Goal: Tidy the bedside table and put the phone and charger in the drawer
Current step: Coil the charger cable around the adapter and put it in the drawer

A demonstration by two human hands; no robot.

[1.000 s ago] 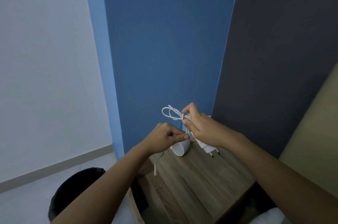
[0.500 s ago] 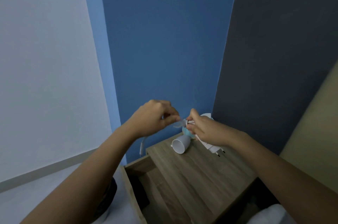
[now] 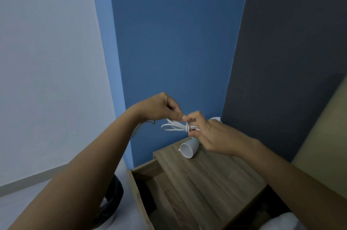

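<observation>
The right hand (image 3: 212, 134) pinches the looped charger cable (image 3: 176, 126) at its wrap while the left hand (image 3: 161, 107) nips the tail just above, seemingly to bind the coil for the open drawer (image 3: 148, 171) below

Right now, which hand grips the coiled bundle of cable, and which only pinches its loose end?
The right hand grips the looped cable; the left hand only pinches the end.
</observation>
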